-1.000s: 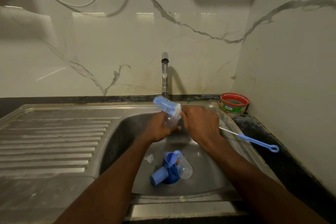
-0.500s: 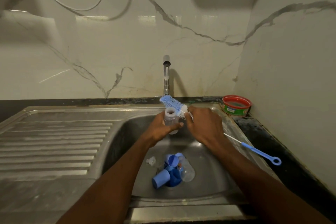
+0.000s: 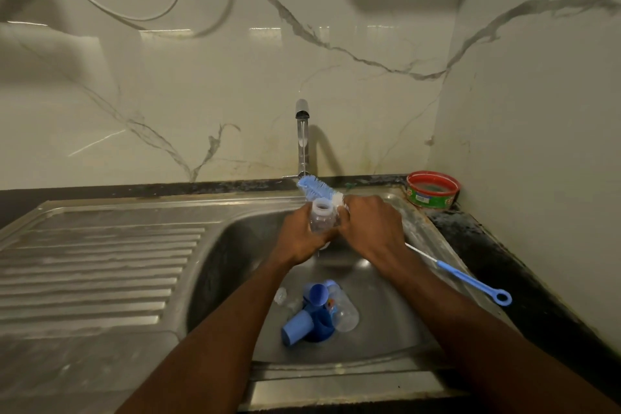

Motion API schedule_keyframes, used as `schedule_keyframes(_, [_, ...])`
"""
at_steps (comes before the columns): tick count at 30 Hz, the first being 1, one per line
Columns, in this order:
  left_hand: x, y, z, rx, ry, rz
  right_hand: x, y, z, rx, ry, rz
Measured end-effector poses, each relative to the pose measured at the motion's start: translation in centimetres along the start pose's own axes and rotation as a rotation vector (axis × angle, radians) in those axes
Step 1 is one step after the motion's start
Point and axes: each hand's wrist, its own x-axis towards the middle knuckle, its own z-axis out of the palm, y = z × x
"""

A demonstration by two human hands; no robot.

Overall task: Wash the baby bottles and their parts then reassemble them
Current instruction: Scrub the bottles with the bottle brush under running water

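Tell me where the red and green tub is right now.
In the head view, the red and green tub sits on the dark counter at the far right corner, against the wall, just beyond the sink rim and right of the faucet.

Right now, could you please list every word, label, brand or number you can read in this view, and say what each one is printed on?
No text can be read.
Red-rimmed tub: a green and red printed label on its side, too blurred to read.
Clear bottle lying in the sink: a small coloured print, too small to read.
Bottle in the left hand: no markings visible.
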Motion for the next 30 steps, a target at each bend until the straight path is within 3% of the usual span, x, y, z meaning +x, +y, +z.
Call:
schedule_keyframes(6, [0.8,-1.1,0.0,0.121,0.243,-0.262,-1.2,0.1,0.4,-0.033,0.012,-0.059])
schedule_keyframes(10, [-0.5,0.8,0.1,0.045,0.08,-0.111,-0.6,-0.6,0.4,-0.102,-0.019,-0.136])
schedule_keyframes(13, [-0.8,1.0,0.0,0.009,0.0,-0.033,0.0,-0.9,0.9,-0.149,0.062,-0.205])
schedule_keyframes(18, [-0.4,0.7,-2.3,-0.162,0.047,-0.149,0.7,1.0,0.8,-0.11,0.109,-0.208])
schedule_keyframes(23, [-0.9,0.7,-2.0,-0.253,-0.14,-0.124,0.6,2.1,0.6,-0.038,0.106,-0.243])
schedule_keyframes(30, [-0.7,-0.2,-2.8,-0.246,-0.208,-0.126,0.8,2.1,1.0,-0.072,0.086,-0.322])
